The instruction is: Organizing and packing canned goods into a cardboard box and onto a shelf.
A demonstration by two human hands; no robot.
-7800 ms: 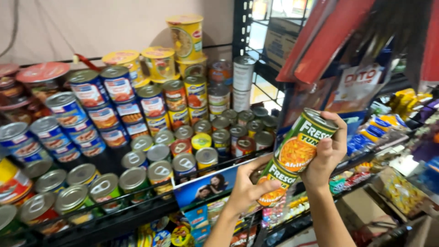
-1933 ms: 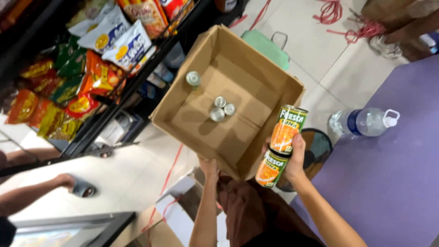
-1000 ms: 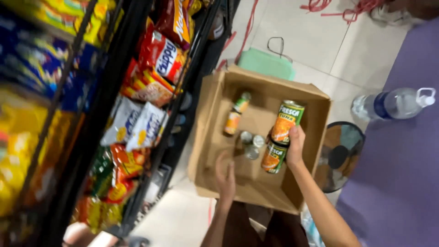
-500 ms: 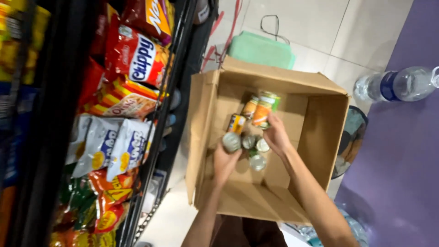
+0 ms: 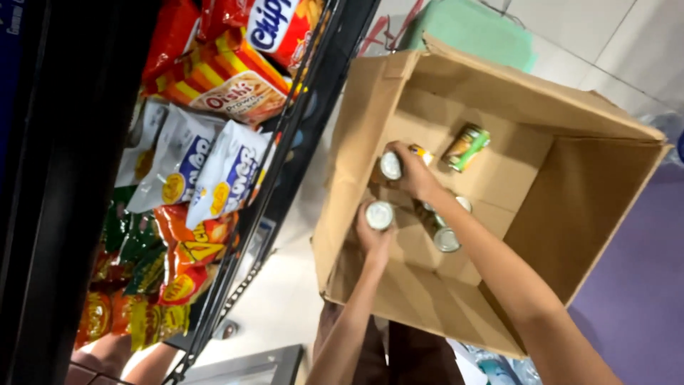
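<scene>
- Here, both hands reach down into the open cardboard box (image 5: 577, 214), the landmark for everything else.
- The left hand (image 5: 374, 235) has its fingers wrapped around an upright can (image 5: 380, 214) near the box's left wall.
- The right hand (image 5: 413, 171) has its fingers closed on a second can (image 5: 390, 165), just beyond the first.
- A green-labelled can (image 5: 467, 147) lies on its side further in; more cans (image 5: 447, 239) stand under the right forearm.
- The cans look rigid, smooth and probably weighty; gripping round the side wall suits them.
- Snack bags (image 5: 214, 171) hang on a rack left of the box.

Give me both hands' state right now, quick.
Left hand: closed on a can inside the cardboard box.
Right hand: closed on another can in the box.
</scene>
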